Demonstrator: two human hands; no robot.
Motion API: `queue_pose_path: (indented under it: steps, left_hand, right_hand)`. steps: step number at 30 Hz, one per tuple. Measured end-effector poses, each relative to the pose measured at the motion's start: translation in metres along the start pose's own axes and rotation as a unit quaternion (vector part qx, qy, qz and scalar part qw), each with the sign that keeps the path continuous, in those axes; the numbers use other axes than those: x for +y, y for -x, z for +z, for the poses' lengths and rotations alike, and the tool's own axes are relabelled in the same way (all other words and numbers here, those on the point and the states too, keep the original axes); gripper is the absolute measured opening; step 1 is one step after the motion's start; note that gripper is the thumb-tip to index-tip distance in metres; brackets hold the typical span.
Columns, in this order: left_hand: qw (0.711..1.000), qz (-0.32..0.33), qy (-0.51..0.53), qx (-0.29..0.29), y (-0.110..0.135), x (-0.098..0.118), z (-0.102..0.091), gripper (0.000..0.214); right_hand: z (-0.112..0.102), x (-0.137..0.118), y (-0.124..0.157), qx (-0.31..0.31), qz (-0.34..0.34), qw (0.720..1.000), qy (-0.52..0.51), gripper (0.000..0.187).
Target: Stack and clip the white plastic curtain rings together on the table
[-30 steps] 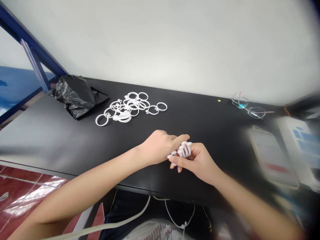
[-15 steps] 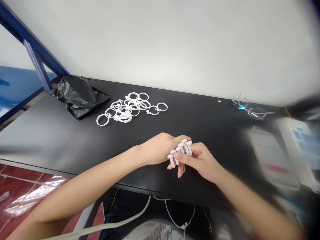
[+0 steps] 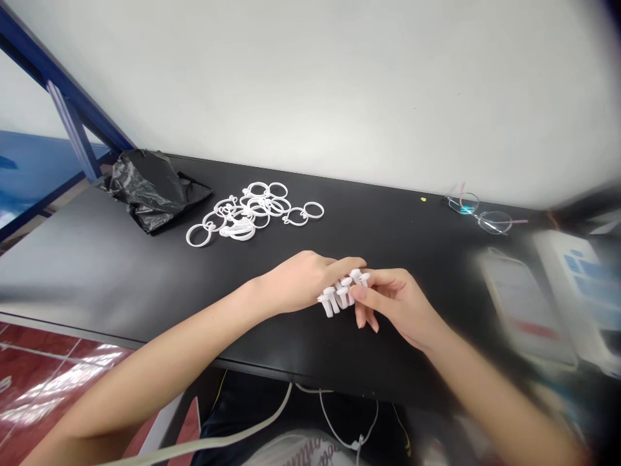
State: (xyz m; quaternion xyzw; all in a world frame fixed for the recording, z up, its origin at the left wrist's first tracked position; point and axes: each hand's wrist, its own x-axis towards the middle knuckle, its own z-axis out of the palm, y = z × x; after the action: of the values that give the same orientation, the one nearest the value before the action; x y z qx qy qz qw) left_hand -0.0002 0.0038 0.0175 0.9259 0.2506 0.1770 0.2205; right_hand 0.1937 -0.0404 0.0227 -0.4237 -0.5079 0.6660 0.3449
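From where I stand, I see a person working with both bare hands above a dark surface (image 3: 378, 233). The left hand (image 3: 303, 285) and the right hand (image 3: 407, 307) meet at a bunch of small white pieces (image 3: 342, 298), which is located between them, over the near part of the surface. The pieces are set side by side in a slanting row, with rounded heads at the top and narrow bands under them. The fingers of the right hand are grasping this bunch at its right end, the thumb pressing on the front. The left hand touches the bunch from the other side, one finger stretched along the top of it; how firmly its fingers are holding, I cannot tell.

Behind the hands, well apart from them, a loose pile of white rings (image 3: 237, 230) lies on the surface, several rings overlapping. Just beside the pile, to the left, is a crumpled black plastic bag (image 3: 148, 184). To the right, near the wall (image 3: 315, 84), there are eyeglasses (image 3: 495, 222) and a tiny yellow bit (image 3: 424, 199). Nearer, at the right, a phone-like object (image 3: 524, 298) and a white and blue box (image 3: 567, 259) appear blurred.
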Motion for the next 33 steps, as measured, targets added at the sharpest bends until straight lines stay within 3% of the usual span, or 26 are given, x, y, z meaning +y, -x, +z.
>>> queue_pose_path:
  steps: [5, 11, 20, 24, 28, 33]
  left_hand:
    - [0.998, 0.028, -0.052, -0.017, 0.001, 0.001, 0.001, 0.026]
    - [0.997, 0.004, -0.075, -0.008, -0.001, -0.002, 0.001, 0.013]
    - [0.989, -0.018, 0.148, -0.023, -0.001, -0.004, 0.005, 0.003]
    - [0.984, -0.013, 0.179, -0.005, -0.003, -0.004, 0.009, 0.010]
    - [0.975, -0.037, 0.221, 0.001, -0.004, -0.003, 0.012, 0.024]
    - [0.961, -0.056, 0.267, 0.041, -0.001, -0.002, 0.015, 0.013]
  right_hand:
    - [-0.002, 0.000, 0.001, -0.047, -0.003, 0.998, 0.031, 0.025]
    - [-0.003, -0.001, 0.002, -0.074, -0.017, 0.995, 0.066, 0.038]
    - [0.010, 0.007, 0.015, -0.034, -0.129, 0.983, 0.127, 0.042]
    - [0.009, 0.010, 0.020, -0.037, -0.189, 0.967, 0.168, 0.038]
    - [0.010, 0.010, 0.021, -0.033, -0.182, 0.971, 0.153, 0.039]
    - [0.014, 0.011, 0.014, 0.043, -0.178, 0.978, 0.095, 0.028]
